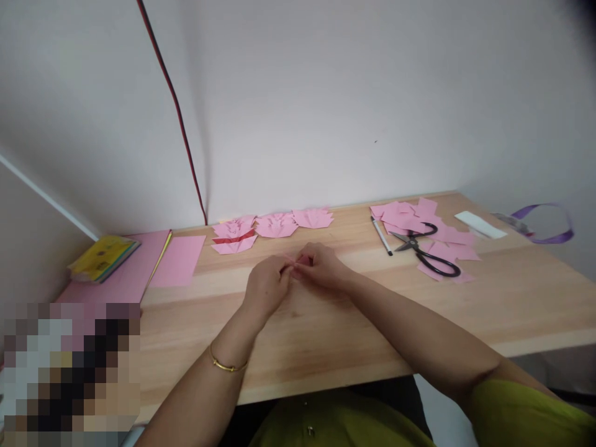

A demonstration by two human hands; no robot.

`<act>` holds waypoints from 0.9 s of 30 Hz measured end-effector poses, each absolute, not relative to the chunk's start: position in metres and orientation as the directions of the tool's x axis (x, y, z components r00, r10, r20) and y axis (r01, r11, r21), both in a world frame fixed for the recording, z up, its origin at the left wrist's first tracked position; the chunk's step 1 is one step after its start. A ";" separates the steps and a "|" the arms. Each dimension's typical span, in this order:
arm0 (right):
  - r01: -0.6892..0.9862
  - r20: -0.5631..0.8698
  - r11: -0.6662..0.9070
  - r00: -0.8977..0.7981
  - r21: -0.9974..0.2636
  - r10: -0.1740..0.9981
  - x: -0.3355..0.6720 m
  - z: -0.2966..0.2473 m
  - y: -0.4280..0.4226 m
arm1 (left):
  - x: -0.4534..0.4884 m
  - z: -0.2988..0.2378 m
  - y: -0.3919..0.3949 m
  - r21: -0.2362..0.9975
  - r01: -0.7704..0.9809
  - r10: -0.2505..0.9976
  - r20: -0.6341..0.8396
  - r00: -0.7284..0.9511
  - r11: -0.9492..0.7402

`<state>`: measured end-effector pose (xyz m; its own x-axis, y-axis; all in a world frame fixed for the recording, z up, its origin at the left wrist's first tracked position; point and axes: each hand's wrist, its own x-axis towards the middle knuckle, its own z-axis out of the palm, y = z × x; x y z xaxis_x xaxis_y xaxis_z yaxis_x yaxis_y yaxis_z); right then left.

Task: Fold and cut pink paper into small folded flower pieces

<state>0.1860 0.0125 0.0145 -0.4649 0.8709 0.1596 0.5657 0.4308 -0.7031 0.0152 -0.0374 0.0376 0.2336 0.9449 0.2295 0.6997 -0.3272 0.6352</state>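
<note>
Near the middle of the wooden table, my left hand (pixel 269 280) and my right hand (pixel 322 266) meet with fingertips pinched together. Between them is a small piece of pink paper (pixel 305 259), mostly covered by the fingers; its folds are hard to make out. Both hands are closed on it. Just beyond them, several folded pink paper pieces (pixel 276 226) are lined up along the wall. One folded piece with a red strip (pixel 233 238) lies at the left end of that row.
To the right lie black-handled scissors (pixel 437 264), pink paper scraps (pixel 403 217), a pen (pixel 382 236), a white strip (pixel 480 225) and a purple ribbon loop (pixel 565 233). At left are pink sheets (pixel 179 261), a yellow stick (pixel 159 259) and a yellow packet (pixel 102 257).
</note>
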 end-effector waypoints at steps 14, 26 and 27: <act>0.753 0.066 0.408 -0.439 -0.516 0.896 0.183 0.018 0.011 | 0.035 0.043 -0.055 0.158 0.885 0.899 0.053 0.435 -0.438; 0.771 0.111 0.396 -0.396 -0.499 0.912 0.187 0.011 0.021 | 0.044 0.044 -0.065 0.100 0.892 0.897 0.006 0.443 -0.441; 0.768 0.120 0.402 -0.398 -0.498 0.910 0.189 0.010 0.022 | 0.044 0.044 -0.066 0.103 0.894 0.899 0.011 0.438 -0.436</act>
